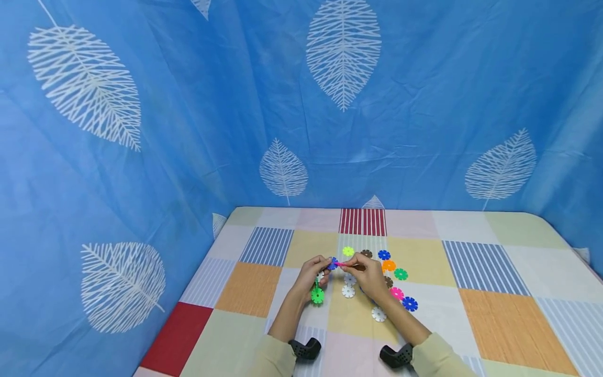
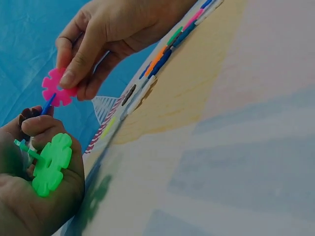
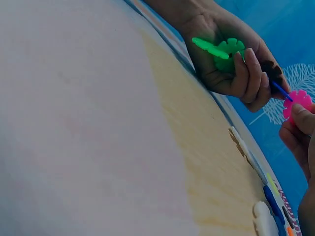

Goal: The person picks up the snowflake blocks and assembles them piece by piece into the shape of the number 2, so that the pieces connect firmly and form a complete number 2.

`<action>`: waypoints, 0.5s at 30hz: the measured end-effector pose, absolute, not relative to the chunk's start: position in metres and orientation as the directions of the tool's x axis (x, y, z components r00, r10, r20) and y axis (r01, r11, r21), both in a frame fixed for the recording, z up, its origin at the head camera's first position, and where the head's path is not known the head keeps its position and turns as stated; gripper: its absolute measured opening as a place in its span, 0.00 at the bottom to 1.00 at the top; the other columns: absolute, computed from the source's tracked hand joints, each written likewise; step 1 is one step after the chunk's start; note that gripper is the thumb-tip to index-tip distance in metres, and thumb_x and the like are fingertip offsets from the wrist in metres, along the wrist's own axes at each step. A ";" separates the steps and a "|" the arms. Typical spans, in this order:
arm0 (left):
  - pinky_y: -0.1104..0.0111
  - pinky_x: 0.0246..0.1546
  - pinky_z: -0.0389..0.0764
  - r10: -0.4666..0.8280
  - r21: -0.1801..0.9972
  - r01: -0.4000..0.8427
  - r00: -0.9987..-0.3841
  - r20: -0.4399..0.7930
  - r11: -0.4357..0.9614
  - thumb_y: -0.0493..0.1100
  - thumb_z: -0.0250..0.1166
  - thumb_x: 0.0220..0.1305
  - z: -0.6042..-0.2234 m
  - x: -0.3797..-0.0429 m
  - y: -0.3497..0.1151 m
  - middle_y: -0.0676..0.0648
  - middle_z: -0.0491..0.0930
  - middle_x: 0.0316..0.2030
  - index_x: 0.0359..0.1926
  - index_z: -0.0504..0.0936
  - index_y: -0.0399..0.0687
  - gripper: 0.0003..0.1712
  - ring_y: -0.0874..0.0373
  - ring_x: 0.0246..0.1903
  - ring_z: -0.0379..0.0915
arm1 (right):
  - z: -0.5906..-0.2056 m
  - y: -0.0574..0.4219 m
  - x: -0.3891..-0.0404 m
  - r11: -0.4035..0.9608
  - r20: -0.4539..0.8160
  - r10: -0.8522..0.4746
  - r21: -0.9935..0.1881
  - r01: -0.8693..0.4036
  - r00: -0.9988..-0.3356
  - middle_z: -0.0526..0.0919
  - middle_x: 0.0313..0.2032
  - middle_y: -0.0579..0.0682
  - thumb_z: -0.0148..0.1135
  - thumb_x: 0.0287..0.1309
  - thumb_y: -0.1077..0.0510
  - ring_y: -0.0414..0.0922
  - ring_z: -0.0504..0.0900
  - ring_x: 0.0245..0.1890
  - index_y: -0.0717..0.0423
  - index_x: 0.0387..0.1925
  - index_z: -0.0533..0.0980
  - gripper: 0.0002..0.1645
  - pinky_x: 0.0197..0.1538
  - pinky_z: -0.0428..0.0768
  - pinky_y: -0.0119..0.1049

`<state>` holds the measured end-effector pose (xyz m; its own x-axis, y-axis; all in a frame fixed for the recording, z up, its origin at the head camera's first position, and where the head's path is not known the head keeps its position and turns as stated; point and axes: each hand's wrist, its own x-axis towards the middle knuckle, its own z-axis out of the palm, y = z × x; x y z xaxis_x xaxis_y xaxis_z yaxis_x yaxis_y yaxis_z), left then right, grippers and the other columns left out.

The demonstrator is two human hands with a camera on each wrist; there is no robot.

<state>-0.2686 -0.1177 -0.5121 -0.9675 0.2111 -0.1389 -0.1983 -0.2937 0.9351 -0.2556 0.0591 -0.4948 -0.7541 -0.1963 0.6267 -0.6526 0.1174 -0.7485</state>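
Nearest us, short of the chain, two black wrist devices sit at the cuffs. Beyond them, we find the chain of slotted discs raised off the patchwork cloth, its near end a bright green disc. The left hand curls its fingers round the chain's middle, partly hiding white and brown discs. At the chain's far end, the right hand pinches a pink disc between thumb and fingers, its rim meeting a blue disc.

We judge the work partway along: several discs look joined, the pink one seems to be going on, and we cannot tell whether its slot is fully seated. To the chain's right, plenty remain loose, among them a white disc, an orange disc and a teal-green disc; a yellow-green disc lies just past its far end.

The chain's long axis slants away from us and rightward, green end toward the body, pink end outward; neighbouring discs stand crosswise, so from the head view we see blue face-on and pink edge-on. Well behind the chain hangs the blue leaf-print curtain.
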 end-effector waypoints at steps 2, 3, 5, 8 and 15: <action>0.78 0.09 0.57 0.216 0.932 -0.200 -0.967 -0.137 -0.304 0.43 0.59 0.63 -0.512 -0.269 -0.116 0.51 0.66 0.18 0.21 0.68 0.45 0.16 0.66 0.10 0.55 | -0.496 0.059 -0.255 0.125 0.634 -0.177 -0.745 -0.656 -0.753 0.82 0.27 0.60 0.65 0.47 0.72 0.55 0.82 0.29 0.67 0.25 0.76 0.04 0.35 0.82 0.37; 0.78 0.10 0.57 0.216 0.931 -0.198 -0.967 -0.134 -0.307 0.43 0.59 0.63 -0.512 -0.269 -0.115 0.51 0.66 0.18 0.21 0.68 0.45 0.16 0.66 0.10 0.56 | -0.496 0.058 -0.255 0.128 0.637 -0.168 -0.743 -0.657 -0.753 0.81 0.26 0.59 0.65 0.46 0.74 0.54 0.82 0.28 0.67 0.25 0.76 0.05 0.36 0.82 0.37; 0.78 0.10 0.58 0.214 0.934 -0.191 -0.968 -0.129 -0.301 0.43 0.60 0.63 -0.513 -0.270 -0.114 0.51 0.66 0.18 0.21 0.69 0.45 0.15 0.66 0.10 0.56 | -0.495 0.058 -0.255 0.135 0.634 -0.160 -0.746 -0.653 -0.757 0.81 0.26 0.59 0.65 0.44 0.76 0.54 0.82 0.29 0.67 0.24 0.76 0.07 0.36 0.82 0.36; 0.79 0.10 0.59 0.207 0.941 -0.183 -0.970 -0.126 -0.284 0.44 0.59 0.63 -0.514 -0.271 -0.114 0.51 0.68 0.18 0.21 0.69 0.46 0.15 0.66 0.10 0.57 | -0.491 0.058 -0.254 0.162 0.630 -0.173 -0.740 -0.652 -0.757 0.81 0.27 0.59 0.65 0.44 0.76 0.54 0.82 0.29 0.67 0.25 0.75 0.07 0.36 0.82 0.37; 0.79 0.13 0.65 0.229 0.926 -0.202 -0.965 -0.132 -0.320 0.41 0.56 0.65 -0.519 -0.271 -0.113 0.51 0.72 0.21 0.36 0.73 0.39 0.07 0.66 0.13 0.62 | -0.488 0.065 -0.259 0.258 0.609 -0.185 -0.727 -0.636 -0.771 0.83 0.29 0.55 0.65 0.49 0.71 0.49 0.82 0.30 0.65 0.31 0.78 0.05 0.36 0.82 0.42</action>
